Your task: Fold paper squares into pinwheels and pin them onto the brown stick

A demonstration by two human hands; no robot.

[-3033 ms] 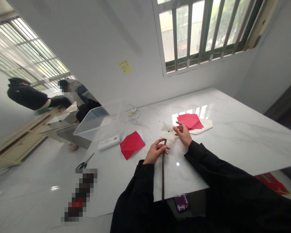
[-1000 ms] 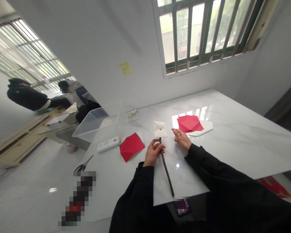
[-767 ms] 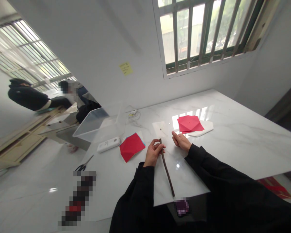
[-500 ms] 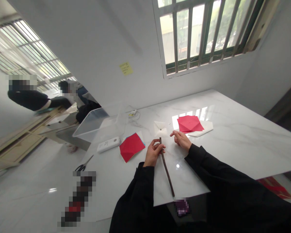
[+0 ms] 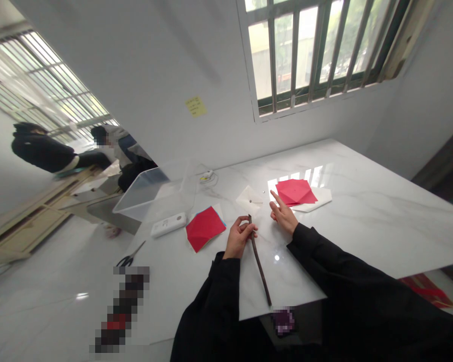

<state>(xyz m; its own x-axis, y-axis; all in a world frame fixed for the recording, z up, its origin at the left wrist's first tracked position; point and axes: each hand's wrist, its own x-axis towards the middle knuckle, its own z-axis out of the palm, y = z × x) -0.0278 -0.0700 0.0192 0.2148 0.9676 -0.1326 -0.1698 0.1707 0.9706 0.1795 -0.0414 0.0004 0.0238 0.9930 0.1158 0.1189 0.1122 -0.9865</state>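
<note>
The camera sits on my head and looks forward and down, across the white marble table toward its far edge and the barred window. It is close above my left hand and my right hand, which sit low in the frame, and its wide, tilted view also takes in the room to the left.

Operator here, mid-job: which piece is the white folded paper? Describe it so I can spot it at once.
On the white marble table, find the left hand gripping a brown stick. Just past the stick's top end lies a white paper square, between two red paper sheets. Unlike them, it shows no red, only a small dark dot near its centre.
</note>
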